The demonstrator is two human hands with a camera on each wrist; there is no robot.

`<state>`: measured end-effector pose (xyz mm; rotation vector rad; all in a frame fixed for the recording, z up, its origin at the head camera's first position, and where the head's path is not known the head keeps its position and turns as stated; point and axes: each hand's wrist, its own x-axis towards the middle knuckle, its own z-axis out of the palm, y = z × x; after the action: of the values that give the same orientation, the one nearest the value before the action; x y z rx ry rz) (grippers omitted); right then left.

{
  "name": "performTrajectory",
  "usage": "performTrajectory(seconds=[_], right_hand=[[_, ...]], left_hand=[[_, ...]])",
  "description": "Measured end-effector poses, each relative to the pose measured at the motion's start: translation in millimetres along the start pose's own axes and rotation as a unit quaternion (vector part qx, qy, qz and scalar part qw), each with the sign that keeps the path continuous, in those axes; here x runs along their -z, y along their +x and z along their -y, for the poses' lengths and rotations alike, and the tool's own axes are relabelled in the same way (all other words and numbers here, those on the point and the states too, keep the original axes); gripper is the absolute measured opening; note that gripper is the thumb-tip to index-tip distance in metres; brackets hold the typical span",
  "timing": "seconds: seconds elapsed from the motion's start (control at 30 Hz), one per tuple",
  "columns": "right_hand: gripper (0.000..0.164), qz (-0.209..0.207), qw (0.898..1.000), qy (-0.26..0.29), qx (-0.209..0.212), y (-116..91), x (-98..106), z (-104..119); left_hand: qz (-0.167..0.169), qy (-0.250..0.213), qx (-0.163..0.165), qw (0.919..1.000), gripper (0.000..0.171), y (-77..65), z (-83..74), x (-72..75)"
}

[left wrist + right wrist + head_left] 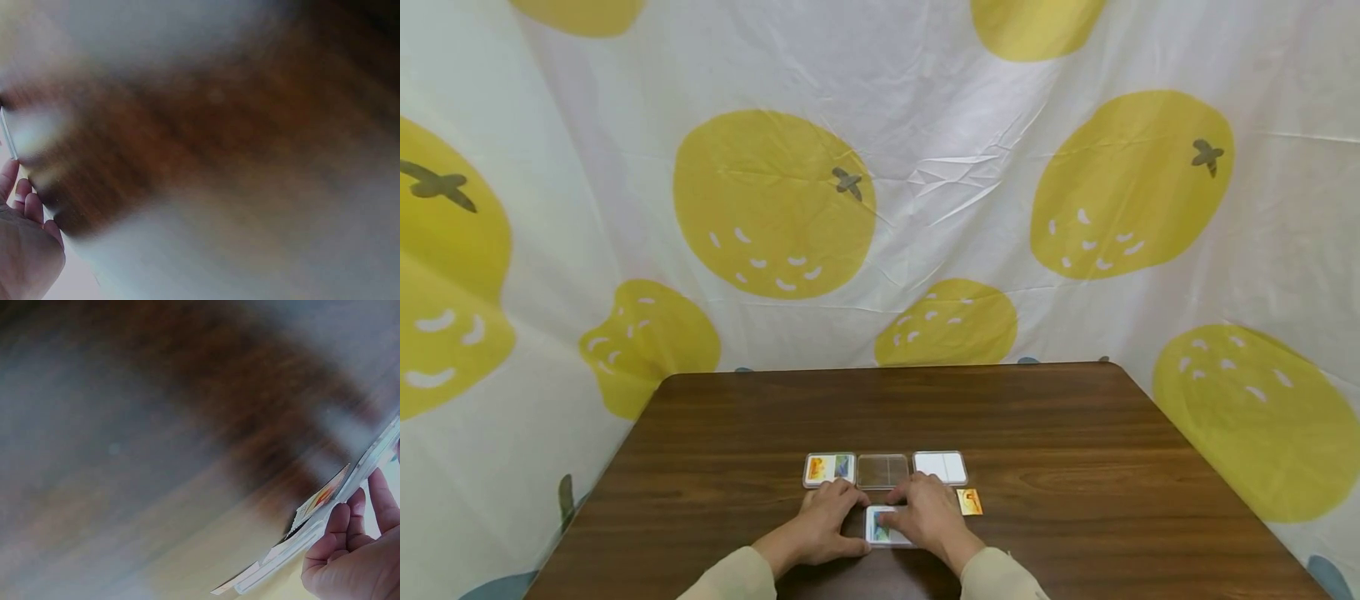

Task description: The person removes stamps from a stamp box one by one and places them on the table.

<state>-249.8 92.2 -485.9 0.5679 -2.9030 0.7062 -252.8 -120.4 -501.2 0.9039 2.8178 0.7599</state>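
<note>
A small clear case (892,540) with a white insert lies flat near the table's front edge. In its left part is a blue-green stamp (877,528). My left hand (823,523) holds the case's left end, thumb at the near corner and index finger by the far one; the left wrist view shows that hand (28,244) at the edge of the frame. From the right, my right hand (931,517) reaches over the case, covering its right part, thumb pressing by the stamp. An orange stamp (970,502) lies right of my right hand, also in the right wrist view.
Behind my hands stand three flat cases in a row: one with orange and blue stamps (817,471), a transparent one (882,472) and one with a white insert (942,467). The brown wooden table (737,433) meets a fruit-printed curtain (940,208) at the back.
</note>
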Motion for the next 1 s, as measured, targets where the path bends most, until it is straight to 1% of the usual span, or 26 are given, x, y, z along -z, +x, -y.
performTrajectory(seconds=[0.1, 0.37, 0.73, 0.8, 1.0], right_hand=[[0.03, 0.007, 1.0, -0.003, -0.006, 0.1, -0.4, 0.3], [0.024, -0.006, 1.0, 0.001, 0.002, 1.4, -0.6, -1.4], [0.019, -0.013, 1.0, 0.016, -0.005, 2.9, -2.1, -1.8], [0.017, -0.013, 1.0, 0.022, -0.008, 3.4, -2.4, -1.7], [0.011, -0.01, 0.998, 0.061, -0.023, 4.3, -3.2, -1.3]], left_hand=[[0.001, -0.001, 0.001, 1.0, 0.05, 0.1, 0.4, -0.3], [0.001, -0.005, 0.0, 1.0, 0.049, 0.0, -0.1, -0.1], [-0.007, 0.0, -0.003, 1.0, 0.05, -0.8, -0.2, -0.2], [-0.008, 0.001, -0.003, 1.0, 0.05, -0.9, -0.3, 0.0], [-0.009, 0.004, -0.003, 0.9999, 0.05, -1.3, -0.3, 0.8]])
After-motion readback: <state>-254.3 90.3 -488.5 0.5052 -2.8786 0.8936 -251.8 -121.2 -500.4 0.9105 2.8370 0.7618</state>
